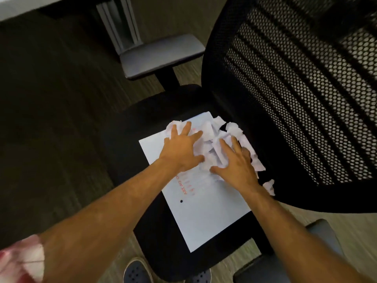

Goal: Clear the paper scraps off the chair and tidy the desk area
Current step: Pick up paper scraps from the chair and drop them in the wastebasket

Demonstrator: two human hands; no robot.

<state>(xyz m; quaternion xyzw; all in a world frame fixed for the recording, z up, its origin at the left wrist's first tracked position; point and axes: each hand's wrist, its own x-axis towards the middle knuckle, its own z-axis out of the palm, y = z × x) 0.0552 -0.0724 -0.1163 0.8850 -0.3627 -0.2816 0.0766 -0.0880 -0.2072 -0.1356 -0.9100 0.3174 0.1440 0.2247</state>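
Note:
A black office chair (163,237) with a mesh back stands below me. On its seat lies a flat white sheet (206,217) with red writing. A heap of crumpled white paper scraps (212,137) sits on the sheet's far end, against the backrest. My left hand (182,148) rests on the left side of the heap with fingers spread. My right hand (236,166) lies on the right side, fingers spread too. Both palms press down on the scraps and neither closes around any. One loose scrap (269,186) lies by my right wrist.
The chair's mesh backrest (295,99) rises at the right. A grey armrest (161,56) is beyond the seat, another (318,237) near my right forearm. A desk leg (120,21) stands at the top. My shoes (138,272) show on the floor below the seat.

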